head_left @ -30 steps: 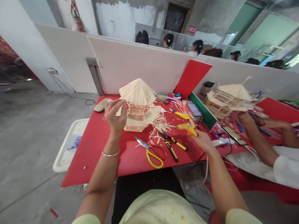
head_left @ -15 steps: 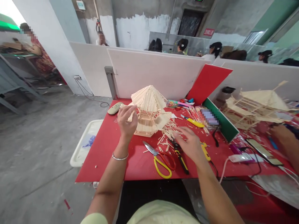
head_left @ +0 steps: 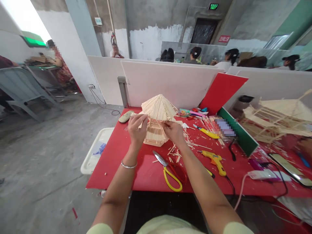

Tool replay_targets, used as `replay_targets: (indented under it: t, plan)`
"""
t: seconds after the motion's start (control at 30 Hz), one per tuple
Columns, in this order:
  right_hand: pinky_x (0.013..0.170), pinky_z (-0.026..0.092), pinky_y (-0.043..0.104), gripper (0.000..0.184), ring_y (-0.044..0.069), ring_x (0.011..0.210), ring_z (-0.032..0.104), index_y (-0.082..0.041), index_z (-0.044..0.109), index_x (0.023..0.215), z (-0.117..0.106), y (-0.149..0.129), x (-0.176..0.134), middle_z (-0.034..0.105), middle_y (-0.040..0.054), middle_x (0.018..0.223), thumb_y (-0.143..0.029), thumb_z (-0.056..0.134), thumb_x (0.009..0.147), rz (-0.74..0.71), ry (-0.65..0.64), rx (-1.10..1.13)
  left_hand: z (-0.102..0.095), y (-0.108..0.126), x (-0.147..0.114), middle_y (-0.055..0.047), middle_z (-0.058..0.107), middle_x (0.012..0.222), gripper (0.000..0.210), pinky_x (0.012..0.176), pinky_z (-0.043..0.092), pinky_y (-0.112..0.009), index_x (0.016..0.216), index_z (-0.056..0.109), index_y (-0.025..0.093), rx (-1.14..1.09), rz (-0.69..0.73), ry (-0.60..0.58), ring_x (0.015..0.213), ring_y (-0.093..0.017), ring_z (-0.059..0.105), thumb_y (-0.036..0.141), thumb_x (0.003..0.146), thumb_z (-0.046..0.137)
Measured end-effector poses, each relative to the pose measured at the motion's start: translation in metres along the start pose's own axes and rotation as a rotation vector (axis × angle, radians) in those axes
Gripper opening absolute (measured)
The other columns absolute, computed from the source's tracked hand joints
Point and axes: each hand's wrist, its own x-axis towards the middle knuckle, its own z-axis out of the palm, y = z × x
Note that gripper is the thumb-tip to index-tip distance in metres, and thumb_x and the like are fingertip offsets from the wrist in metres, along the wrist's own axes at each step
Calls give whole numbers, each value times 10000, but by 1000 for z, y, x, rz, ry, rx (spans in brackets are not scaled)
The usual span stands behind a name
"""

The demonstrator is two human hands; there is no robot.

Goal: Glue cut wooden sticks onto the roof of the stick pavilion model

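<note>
A small pavilion model (head_left: 159, 109) of pale wooden sticks, with a pointed roof, stands upright on the red table. At its left side is my left hand (head_left: 136, 130), fingers bent and drawn together near the eave; anything between them is too small to make out. My right hand (head_left: 175, 132) reaches the model's front right, below the roof. Its fingertips are pinched together, and what they grip cannot be made out. Scissors (head_left: 168, 170) with yellow and red handles lie in front of the model. Loose sticks (head_left: 174, 152) are scattered near my right forearm.
On the right lie a yellow glue gun (head_left: 214, 160), a yellow utility knife (head_left: 207, 132) and a phone (head_left: 225, 127) beside a green board (head_left: 240, 133). A computer mouse (head_left: 126, 116) sits at the back left. Another stick model (head_left: 275, 118) stands farther right, near another person's arm.
My right hand has moved left from above the loose sticks to the model, and its fingers have closed. My left hand stays by the model's left side. The camera view has shifted slightly.
</note>
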Motion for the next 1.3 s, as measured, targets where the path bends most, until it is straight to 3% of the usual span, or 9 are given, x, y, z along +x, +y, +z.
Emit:
replay_targets:
  t: [0.17,0.43,0.6,0.7,0.83,0.9,1.03,1.17,1.3]
  plan:
    - [624,369,264,446,172,687,590,-184,728,818,-8,20,9,725,54,751,-553,495,912,-57,-70,109,3,9,2,-35,763,943,100,891,538,-393,939,772,249,18,-1,9,925,-194,680,270,906,680]
    - [577,361,260,468,148,625,520,-163,666,702,-31,56,17,619,21,629,-578,522,863,-109,-162,236,12,39,-8,-24,756,892,87,874,521,-388,896,755,249,75,60,-110,874,-190,659,269,910,672]
    - [620,432,266,380,162,669,580,-171,711,759,-45,65,19,679,24,694,-518,583,843,-136,-148,263,23,53,-10,-31,754,909,84,869,512,-385,917,748,246,98,124,-172,886,-193,653,249,914,665]
    - [719,485,286,294,185,783,633,-183,739,876,-57,66,6,734,41,856,-453,637,820,-142,-69,244,28,56,-11,-36,753,910,82,861,509,-390,924,745,248,108,161,-176,895,-200,655,242,913,664]
    - [910,476,389,329,245,1022,617,-192,712,1095,-67,54,-32,712,103,1099,-416,548,918,-77,197,187,31,55,-14,-41,748,919,94,840,529,-388,941,741,252,101,160,-176,886,-200,660,246,924,649]
    - [903,484,377,304,233,1008,620,-220,720,1052,-65,39,-50,717,88,1057,-427,517,959,-92,277,183,32,53,-16,-38,742,924,95,823,543,-379,952,737,257,77,155,-164,878,-193,660,245,926,647]
    - [887,499,362,173,217,942,626,-257,738,984,-55,3,-66,714,62,940,-356,603,944,-281,425,144,35,53,-17,-35,725,911,85,798,555,-373,953,734,267,54,161,-142,862,-187,657,243,918,660]
    - [825,506,342,129,196,846,620,-252,738,981,-51,-18,-58,688,51,857,-289,629,924,-349,489,136,37,54,-17,-45,716,966,123,821,552,-398,990,726,272,67,188,-110,901,-203,654,221,887,683]
    - [761,511,328,135,176,761,620,-257,717,1010,-66,-20,-50,681,23,808,-264,615,920,-400,398,149,35,52,-19,-69,691,1144,252,907,536,-470,1077,717,300,62,249,-74,1042,-251,632,203,848,675]
